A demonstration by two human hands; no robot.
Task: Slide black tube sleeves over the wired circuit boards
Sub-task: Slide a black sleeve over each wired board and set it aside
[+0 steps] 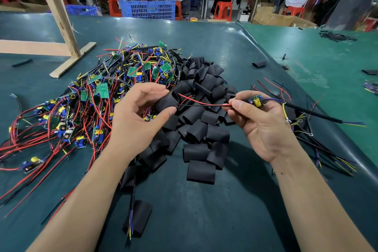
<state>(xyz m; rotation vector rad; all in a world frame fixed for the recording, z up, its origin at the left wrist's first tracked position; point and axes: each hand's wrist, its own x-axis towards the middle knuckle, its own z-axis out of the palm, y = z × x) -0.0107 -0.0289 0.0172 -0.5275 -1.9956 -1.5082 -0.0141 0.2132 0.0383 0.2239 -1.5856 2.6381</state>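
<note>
Sleeve [166, 101], soft and light at frame centre, is pinched open by the left hand [135, 114] while right-hand fingers [235, 106] grip the circuit board [256, 101] and its limp wires [204, 104], best held near their tips.

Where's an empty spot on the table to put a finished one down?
Bare green mat lies between the forearms, and more beyond the piles toward the wooden stand. The middle is crowded: wired boards left, black sleeves center.
</note>
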